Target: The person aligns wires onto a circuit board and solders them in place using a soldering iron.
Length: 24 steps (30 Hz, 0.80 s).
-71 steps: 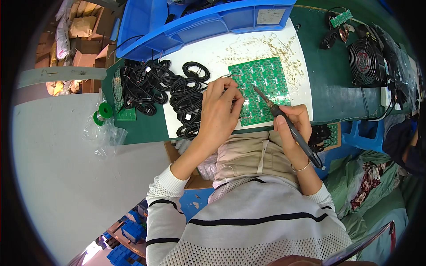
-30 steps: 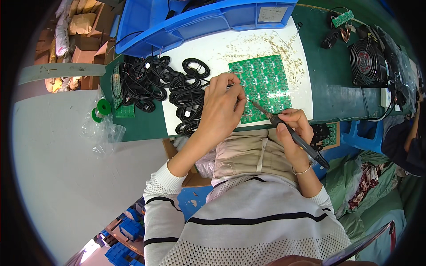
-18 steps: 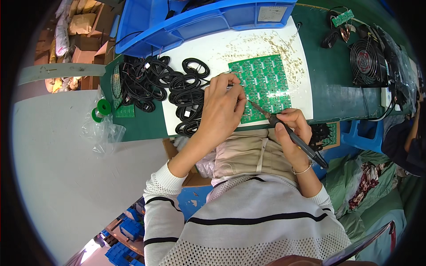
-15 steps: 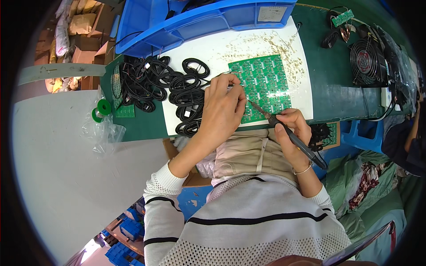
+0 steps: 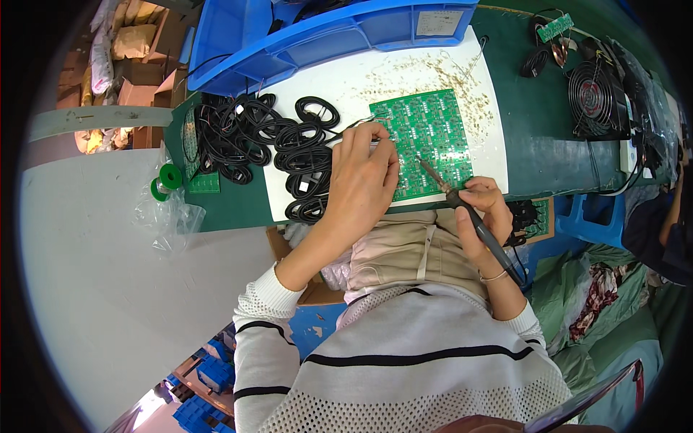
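Note:
A green panel of circuit boards (image 5: 440, 137) lies on a white sheet. My left hand (image 5: 364, 173) rests at the panel's left edge with its fingers bent together. They pinch a black cable (image 5: 338, 136) that runs in from the coils on the left; thin wire ends show just past the fingers, and the grip itself is mostly hidden. In my right hand (image 5: 482, 213) is a soldering iron (image 5: 480, 229) with a dark handle, held like a pen. Its tip points up and left over the middle of the panel; whether it touches cannot be told.
Coiled black cables (image 5: 303, 159) are heaped left of the panel. A blue bin (image 5: 310, 54) stands behind the white sheet (image 5: 346, 90), which carries scattered brownish bits. A small fan (image 5: 595, 101) stands at the right. Green solder spools (image 5: 170, 175) sit by the bench's left edge.
The soldering iron and my right hand have shifted slightly right, moving the tip away from my left fingers. My left hand stays nearly where it was.

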Tool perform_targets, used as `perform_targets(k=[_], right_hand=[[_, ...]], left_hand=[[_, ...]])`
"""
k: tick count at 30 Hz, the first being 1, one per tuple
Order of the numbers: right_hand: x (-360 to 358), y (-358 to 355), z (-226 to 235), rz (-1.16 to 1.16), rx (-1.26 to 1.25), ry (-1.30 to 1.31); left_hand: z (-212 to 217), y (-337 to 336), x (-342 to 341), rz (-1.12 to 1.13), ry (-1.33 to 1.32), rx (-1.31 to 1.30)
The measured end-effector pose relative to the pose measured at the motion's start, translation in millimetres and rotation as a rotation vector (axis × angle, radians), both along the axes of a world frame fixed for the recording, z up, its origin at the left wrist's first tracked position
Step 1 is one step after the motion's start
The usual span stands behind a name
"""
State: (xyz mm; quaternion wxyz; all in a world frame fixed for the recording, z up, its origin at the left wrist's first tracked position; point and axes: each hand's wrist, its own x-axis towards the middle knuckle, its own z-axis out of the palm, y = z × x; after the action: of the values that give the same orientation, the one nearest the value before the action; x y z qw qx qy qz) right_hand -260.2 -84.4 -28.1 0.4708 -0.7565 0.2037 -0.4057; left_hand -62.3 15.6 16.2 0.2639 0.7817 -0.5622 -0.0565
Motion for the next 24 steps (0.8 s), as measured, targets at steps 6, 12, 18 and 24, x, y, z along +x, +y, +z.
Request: perform_targets(k=[6, 12, 18, 24], right_hand=[[1.0, 0.0, 5.1, -0.022, 0.143, 0.004], [1.2, 0.4, 2.7, 0.000, 0.157, 0.013], [-0.5, 4.3, 1.8, 0.000, 0.280, 0.037], [23.7, 11.6, 7.9, 0.114, 0.365, -0.012]], left_hand=[[-0.8, 0.3, 4.3, 0.007, 0.096, -0.014], [0.1, 2.7, 6.3, 0.087, 0.267, -0.003], [0.5, 1.5, 6.0, 0.122, 0.335, -0.008], [-0.6, 2.6, 5.8, 0.142, 0.361, -0.003]])
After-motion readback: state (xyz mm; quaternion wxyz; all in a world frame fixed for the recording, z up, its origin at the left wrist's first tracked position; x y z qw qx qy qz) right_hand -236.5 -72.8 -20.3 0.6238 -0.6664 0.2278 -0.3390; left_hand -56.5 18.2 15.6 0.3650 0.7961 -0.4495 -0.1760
